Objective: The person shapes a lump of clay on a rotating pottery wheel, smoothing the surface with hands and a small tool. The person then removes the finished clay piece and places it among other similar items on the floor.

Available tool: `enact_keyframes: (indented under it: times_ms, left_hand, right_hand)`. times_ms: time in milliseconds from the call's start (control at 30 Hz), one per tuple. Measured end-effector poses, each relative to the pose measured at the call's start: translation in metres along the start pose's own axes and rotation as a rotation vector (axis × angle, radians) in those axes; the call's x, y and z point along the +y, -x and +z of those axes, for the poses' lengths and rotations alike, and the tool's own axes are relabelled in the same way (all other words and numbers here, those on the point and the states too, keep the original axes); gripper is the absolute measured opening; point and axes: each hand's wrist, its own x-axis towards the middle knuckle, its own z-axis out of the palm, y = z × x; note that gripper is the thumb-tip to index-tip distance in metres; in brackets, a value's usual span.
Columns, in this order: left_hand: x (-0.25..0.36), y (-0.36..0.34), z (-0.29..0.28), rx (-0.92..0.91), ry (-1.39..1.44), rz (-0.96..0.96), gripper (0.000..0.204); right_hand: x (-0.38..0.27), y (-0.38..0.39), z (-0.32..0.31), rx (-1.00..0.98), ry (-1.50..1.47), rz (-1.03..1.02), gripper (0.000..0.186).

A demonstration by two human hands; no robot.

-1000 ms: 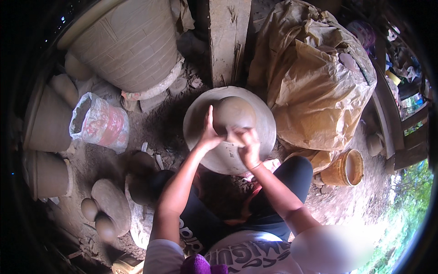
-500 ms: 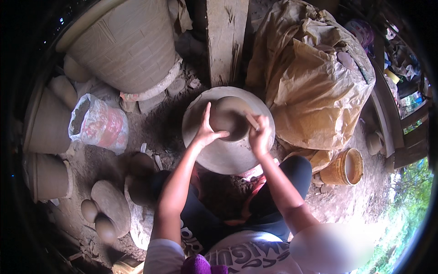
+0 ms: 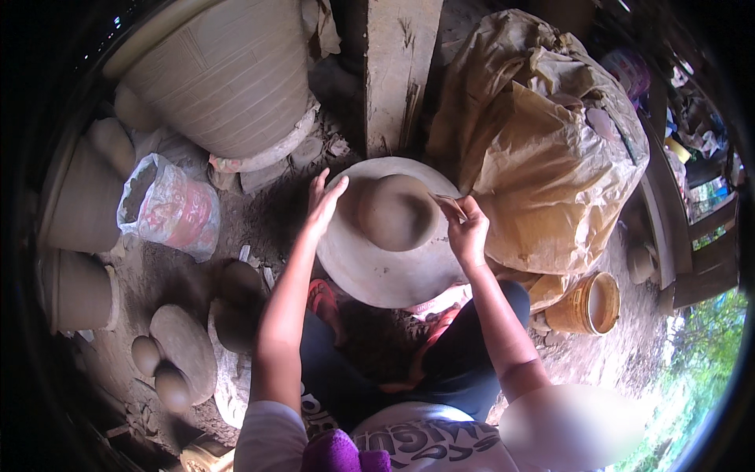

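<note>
A rounded clay bowl point(image 3: 399, 220) rests on a wide grey potter's wheel point(image 3: 385, 285) in front of me. Over the left rim of the wheel is my left hand point(image 3: 324, 206), its fingers stretched and apart, holding nothing. At the right of the bowl, my right hand point(image 3: 469, 230) pinches a thin flat scraper point(image 3: 447, 201), whose tip reaches to the bowl's upper right edge. Whether the tip touches the clay I cannot tell.
A large clay pot point(image 3: 228, 79) stands far left, beside a plastic sack point(image 3: 177, 208). A wooden post point(image 3: 399, 79) rises behind the wheel. To the right are a tarp-covered heap point(image 3: 550, 181) and a yellow bucket point(image 3: 578, 307). Round clay pieces point(image 3: 146, 355) lie at left.
My left hand has moved off the bowl, outward to the left. My right hand has shifted slightly right and down with the scraper. The view has shifted a little.
</note>
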Motion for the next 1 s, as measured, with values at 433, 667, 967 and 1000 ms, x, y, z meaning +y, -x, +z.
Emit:
enact_keyframes:
  times_ms: [433, 667, 967, 1000]
  left_hand:
    - [-0.103, 0.102, 0.036, 0.517, 0.140, -0.260, 0.069]
    - [-0.094, 0.263, 0.182, 0.058, 0.602, -0.304, 0.053]
    - [-0.059, 0.079, 0.016, 0.573, -0.185, -0.131, 0.086]
    - [-0.046, 0.053, 0.007, 0.467, -0.243, -0.089, 0.086]
  right_hand:
    - [0.004, 0.016, 0.021, -0.103, 0.245, -0.331, 0.018]
    - [-0.002, 0.014, 0.023, -0.113, 0.250, -0.355, 0.030]
    - [-0.003, 0.012, 0.019, -0.161, 0.298, -0.448, 0.042]
    - [-0.002, 0.012, 0.020, -0.153, 0.293, -0.446, 0.041]
